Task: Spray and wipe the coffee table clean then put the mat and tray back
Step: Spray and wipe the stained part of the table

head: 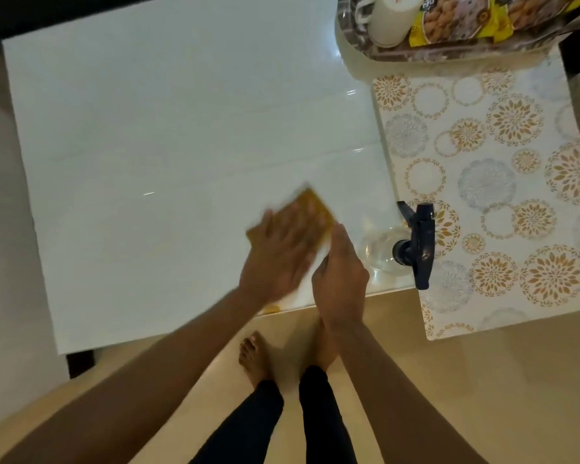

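The white glossy coffee table (148,145) fills the upper left of the head view. My left hand (278,252) lies flat on a yellow-orange cloth (310,207) near the table's front edge; both are motion-blurred. My right hand (340,279) rests on its edge just beside the cloth, fingers together, touching the table. A clear spray bottle (382,251) with a dark trigger head (419,239) stands at the front right corner of the table. The floral mat (489,195) lies to the right, overhanging the table's front edge. The tray (399,55) sits at the top right.
On the tray stand a white mug (389,18) and yellow snack packets (449,21). My bare feet (255,356) and dark trousers are on the beige floor below the table's front edge. A dark table leg (81,363) shows at the lower left.
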